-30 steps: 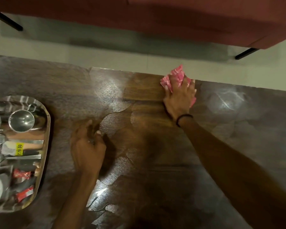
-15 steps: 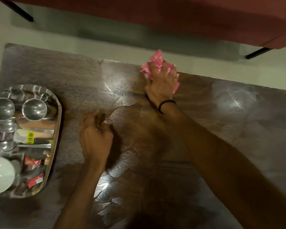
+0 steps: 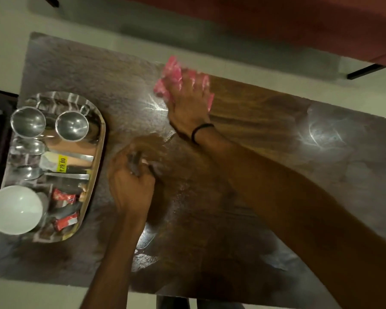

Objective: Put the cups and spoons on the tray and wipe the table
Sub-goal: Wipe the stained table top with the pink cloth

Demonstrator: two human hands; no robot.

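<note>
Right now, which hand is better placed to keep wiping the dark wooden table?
Right. The right hand presses the pink cloth on the dark wooden table; the left hand rests curled, without one.

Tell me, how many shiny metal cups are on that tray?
2. One steel cup sits at the tray's far left corner; the second steel cup stands right beside it. The white bowl could hide something.
</note>
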